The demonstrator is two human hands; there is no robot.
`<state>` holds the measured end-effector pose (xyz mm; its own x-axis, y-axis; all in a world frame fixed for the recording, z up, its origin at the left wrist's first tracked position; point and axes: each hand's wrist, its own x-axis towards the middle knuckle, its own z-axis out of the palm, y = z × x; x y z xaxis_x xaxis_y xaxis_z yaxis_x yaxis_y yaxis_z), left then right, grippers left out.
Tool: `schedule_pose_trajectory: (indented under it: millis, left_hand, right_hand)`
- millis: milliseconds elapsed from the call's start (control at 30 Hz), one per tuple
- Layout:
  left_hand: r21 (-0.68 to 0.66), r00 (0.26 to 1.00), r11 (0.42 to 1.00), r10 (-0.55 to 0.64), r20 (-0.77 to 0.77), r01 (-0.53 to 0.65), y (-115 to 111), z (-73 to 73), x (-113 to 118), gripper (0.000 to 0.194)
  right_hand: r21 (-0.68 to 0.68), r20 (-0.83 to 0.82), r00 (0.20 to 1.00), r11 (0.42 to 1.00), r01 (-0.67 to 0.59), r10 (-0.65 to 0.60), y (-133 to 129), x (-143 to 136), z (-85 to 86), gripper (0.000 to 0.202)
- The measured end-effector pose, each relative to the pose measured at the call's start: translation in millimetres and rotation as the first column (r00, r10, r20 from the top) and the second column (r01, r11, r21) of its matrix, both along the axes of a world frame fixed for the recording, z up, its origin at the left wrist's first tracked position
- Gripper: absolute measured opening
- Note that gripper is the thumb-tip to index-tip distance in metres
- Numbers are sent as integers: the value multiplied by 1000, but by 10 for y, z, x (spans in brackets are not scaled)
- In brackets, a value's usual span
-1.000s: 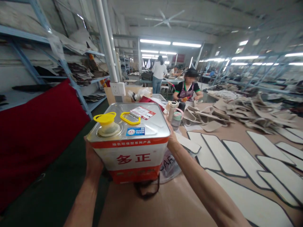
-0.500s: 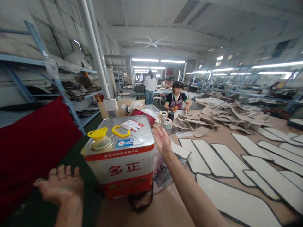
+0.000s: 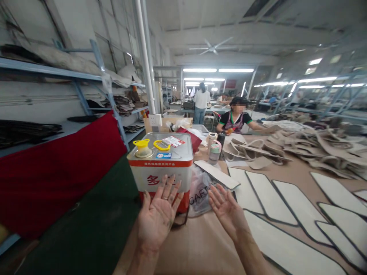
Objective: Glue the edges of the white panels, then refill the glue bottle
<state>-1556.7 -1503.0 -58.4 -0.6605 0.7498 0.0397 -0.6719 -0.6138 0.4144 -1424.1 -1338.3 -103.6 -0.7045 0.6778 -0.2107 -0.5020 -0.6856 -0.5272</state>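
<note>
A square metal can [image 3: 162, 160] with a yellow cap, a yellow handle and a red-and-white label stands near the left edge of the brown worktable [image 3: 200, 244]. My left hand [image 3: 159, 215] is raised palm up in front of the can, fingers spread, holding nothing. My right hand [image 3: 228, 210] is held palm up beside it, also empty, just in front of a clear plastic bag [image 3: 199, 191]. Neither hand touches the can.
White felt-like panels with dark edging [image 3: 275, 198] lie in rows to the right. A heap of beige cut pieces [image 3: 315, 145] is farther back. Two bottles [image 3: 214, 147] stand behind the can. A seated person [image 3: 236, 118] works at the far end. Red fabric [image 3: 57, 172] and blue shelving [image 3: 86, 91] line the left side.
Both hands have let go of the can, which now rests on the table. They drew back toward me and turned palm up in front of it.
</note>
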Motion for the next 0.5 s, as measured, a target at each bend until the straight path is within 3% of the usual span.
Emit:
schedule_pose_trajectory:
  millis: [133,267,400,500]
  left_hand:
    - [-73,993,991,-110,47,114,175,-41,331,51]
    - [-253,975,953,-123,184,168,334,-130,515,46]
    - [-450,965,857,-181,191,250,542,-383,602,49]
    - [-487,920,781,-348,181,391,704,-662,726,46]
  right_hand:
    - [40,5,1000,999,8,-9,-203,384,-160,44]
    - [33,80,981,984,174,-176,-414,927,-511,47]
    - [-97,273,866,883,459,-419,-747,1543,-983,56]
    - [-221,393,799,797,562,-454,-1032,1970,-1277,63]
